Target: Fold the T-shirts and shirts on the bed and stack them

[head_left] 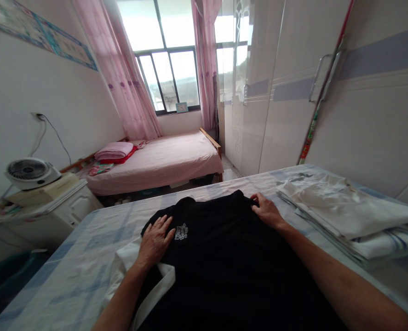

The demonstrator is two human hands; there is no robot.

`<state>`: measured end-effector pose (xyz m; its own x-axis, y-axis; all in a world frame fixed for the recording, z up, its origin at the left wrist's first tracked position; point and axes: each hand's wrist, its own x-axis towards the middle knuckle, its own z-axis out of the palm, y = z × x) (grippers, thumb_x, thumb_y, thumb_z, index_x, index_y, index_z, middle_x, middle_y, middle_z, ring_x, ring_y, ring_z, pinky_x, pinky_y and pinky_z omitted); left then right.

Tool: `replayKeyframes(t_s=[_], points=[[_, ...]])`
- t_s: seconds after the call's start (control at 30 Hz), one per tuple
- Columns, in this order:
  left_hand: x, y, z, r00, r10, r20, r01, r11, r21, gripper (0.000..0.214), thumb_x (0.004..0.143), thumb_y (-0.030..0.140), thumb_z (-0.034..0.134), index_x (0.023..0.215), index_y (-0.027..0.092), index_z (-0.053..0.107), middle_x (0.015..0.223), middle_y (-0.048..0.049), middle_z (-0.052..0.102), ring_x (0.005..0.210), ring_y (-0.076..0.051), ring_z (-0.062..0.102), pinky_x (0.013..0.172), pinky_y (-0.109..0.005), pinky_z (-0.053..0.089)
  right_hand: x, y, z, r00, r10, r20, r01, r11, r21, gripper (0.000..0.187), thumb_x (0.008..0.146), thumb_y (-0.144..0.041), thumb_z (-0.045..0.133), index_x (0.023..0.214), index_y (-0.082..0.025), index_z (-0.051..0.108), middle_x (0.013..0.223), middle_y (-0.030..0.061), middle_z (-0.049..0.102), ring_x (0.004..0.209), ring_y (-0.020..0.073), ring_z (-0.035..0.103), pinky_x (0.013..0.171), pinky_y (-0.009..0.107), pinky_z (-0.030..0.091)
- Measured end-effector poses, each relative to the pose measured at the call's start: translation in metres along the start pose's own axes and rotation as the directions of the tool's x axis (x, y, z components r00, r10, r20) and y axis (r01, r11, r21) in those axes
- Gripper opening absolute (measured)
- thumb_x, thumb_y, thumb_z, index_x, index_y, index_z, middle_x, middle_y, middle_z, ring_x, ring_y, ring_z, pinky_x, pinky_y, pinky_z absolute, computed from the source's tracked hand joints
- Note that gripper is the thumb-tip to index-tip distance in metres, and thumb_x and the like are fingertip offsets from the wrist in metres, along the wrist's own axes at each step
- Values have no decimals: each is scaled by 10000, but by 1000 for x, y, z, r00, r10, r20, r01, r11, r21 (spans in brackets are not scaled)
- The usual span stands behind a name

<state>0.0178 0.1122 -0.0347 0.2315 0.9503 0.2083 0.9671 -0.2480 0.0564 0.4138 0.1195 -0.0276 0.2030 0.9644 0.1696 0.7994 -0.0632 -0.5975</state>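
A black garment [221, 257] with a small white emblem [181, 231] lies spread on the checked bedsheet [86, 257] in front of me. My left hand [154, 241] rests flat on its left part, fingers stretched out beside the emblem. My right hand [267, 210] sits at the garment's far right edge with its fingers curled onto the cloth, apparently pinching it. A white piece of cloth [128, 266] pokes out from under the black garment below my left wrist.
A stack of folded white clothes [348, 216] lies on the bed to the right. A white wardrobe [328, 92] lines the right wall. Further off stand a pink bed [169, 161], a window with pink curtains, and at left a small fan [29, 172] on a cabinet.
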Motion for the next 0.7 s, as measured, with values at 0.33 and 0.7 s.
replayKeyframes(t_s=[0.33, 0.7], points=[[0, 1, 2, 1000, -17, -21, 15, 998, -67, 481, 919, 388, 418, 1363, 219, 490, 1448, -70, 447, 1353, -250, 381, 1103, -474, 294, 25, -7, -11, 970, 79, 229, -113, 984, 139, 332, 787, -333, 534, 1025, -135, 655, 1018, 97, 704, 948, 226, 645, 819, 313, 473], [-1, 2, 1, 997, -24, -69, 16, 994, -109, 469, 912, 376, 425, 1347, 220, 505, 1440, -78, 458, 1336, -243, 404, 1100, -462, 299, 55, -27, 0, 961, -77, 266, 30, 984, 177, 311, 777, -288, 530, 1004, -143, 685, 915, 57, 733, 819, 191, 676, 724, 287, 514]])
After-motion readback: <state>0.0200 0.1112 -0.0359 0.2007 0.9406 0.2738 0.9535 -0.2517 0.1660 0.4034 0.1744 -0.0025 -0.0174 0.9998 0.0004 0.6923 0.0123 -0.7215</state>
